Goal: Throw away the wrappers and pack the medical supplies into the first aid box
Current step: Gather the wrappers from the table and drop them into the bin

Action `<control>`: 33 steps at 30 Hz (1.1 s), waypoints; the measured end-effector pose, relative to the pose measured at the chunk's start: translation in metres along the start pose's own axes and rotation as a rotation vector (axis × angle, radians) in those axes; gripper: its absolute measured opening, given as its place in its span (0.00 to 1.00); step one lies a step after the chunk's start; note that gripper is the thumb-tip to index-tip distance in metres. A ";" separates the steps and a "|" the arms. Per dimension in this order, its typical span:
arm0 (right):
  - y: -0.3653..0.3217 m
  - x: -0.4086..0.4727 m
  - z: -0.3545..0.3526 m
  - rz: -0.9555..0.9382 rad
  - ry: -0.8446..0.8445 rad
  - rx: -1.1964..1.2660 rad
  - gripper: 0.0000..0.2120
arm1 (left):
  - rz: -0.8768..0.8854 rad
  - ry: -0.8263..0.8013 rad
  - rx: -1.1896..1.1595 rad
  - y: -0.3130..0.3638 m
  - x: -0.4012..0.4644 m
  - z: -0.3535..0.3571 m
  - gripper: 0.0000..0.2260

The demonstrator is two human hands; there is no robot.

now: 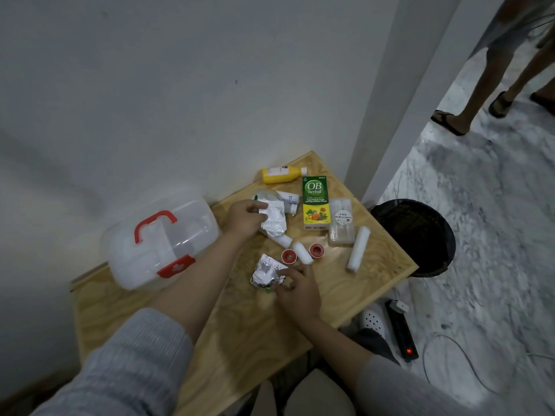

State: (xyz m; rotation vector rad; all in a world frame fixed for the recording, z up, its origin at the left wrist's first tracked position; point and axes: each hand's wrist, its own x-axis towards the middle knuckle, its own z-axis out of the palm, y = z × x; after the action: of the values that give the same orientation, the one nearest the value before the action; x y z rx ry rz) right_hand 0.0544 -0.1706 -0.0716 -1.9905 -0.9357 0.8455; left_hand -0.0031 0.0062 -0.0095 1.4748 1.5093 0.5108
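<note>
Pinching a crumpled foil wrapper (272,224) at its upper edge, the left hand (244,219) lifts it just off the bench (240,325). Right hand (295,291) fingers curl onto a second foil wrapper (266,273), which lies flat just left of that grip.

The left hand (244,219) pinches a foil wrapper (272,221) on the wooden counter (234,340); the right hand (295,291) grips another crumpled wrapper (265,273). The first aid box (162,240) stands closed on the left.
</note>
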 end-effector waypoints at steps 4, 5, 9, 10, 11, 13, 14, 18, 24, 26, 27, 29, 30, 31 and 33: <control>-0.002 -0.001 0.000 0.042 -0.040 0.005 0.08 | 0.010 0.021 -0.045 0.000 -0.014 -0.010 0.12; -0.004 -0.001 -0.001 0.042 -0.041 0.010 0.07 | 0.017 0.022 -0.054 0.000 -0.018 -0.013 0.12; -0.008 -0.005 -0.005 0.023 -0.042 0.073 0.03 | 0.050 0.031 -0.067 0.004 -0.034 -0.023 0.12; -0.009 -0.007 -0.005 0.025 -0.045 0.111 0.03 | 0.062 0.030 -0.057 0.005 -0.037 -0.024 0.12; -0.009 -0.009 -0.006 0.034 -0.051 0.144 0.03 | 0.073 0.025 -0.049 0.005 -0.041 -0.026 0.13; -0.008 -0.012 -0.006 0.054 -0.047 0.182 0.03 | 0.098 0.005 -0.042 0.005 -0.047 -0.028 0.14; -0.006 -0.013 -0.007 0.073 -0.044 0.209 0.04 | 0.106 -0.010 -0.038 0.004 -0.049 -0.029 0.15; -0.011 -0.014 -0.010 0.175 -0.050 0.359 0.03 | 0.105 -0.055 -0.037 0.002 -0.060 -0.034 0.19; -0.011 -0.014 -0.009 0.374 0.133 0.485 0.15 | 0.079 -0.035 -0.068 -0.013 -0.067 -0.042 0.22; -0.013 -0.011 -0.008 0.462 0.178 0.516 0.10 | 0.071 -0.034 -0.098 -0.017 -0.070 -0.044 0.22; -0.016 -0.010 -0.007 0.481 0.179 0.535 0.07 | 0.071 -0.034 -0.111 -0.019 -0.071 -0.046 0.22; -0.023 -0.010 -0.006 0.490 0.166 0.578 0.04 | 0.066 -0.037 -0.128 -0.021 -0.071 -0.050 0.21; -0.027 -0.011 -0.007 0.489 0.159 0.604 0.04 | 0.064 -0.040 -0.131 -0.022 -0.071 -0.051 0.21; -0.032 -0.012 -0.010 0.483 0.151 0.634 0.05 | 0.062 -0.044 -0.131 -0.021 -0.070 -0.051 0.21; -0.039 -0.014 -0.018 0.446 0.123 0.694 0.11 | 0.074 -0.053 -0.146 -0.017 -0.068 -0.052 0.21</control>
State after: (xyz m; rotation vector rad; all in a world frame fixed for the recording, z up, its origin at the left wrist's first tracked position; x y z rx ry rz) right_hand 0.0490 -0.1714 -0.0265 -1.6095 -0.0748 1.0900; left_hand -0.0658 -0.0442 0.0235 1.4238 1.3512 0.6086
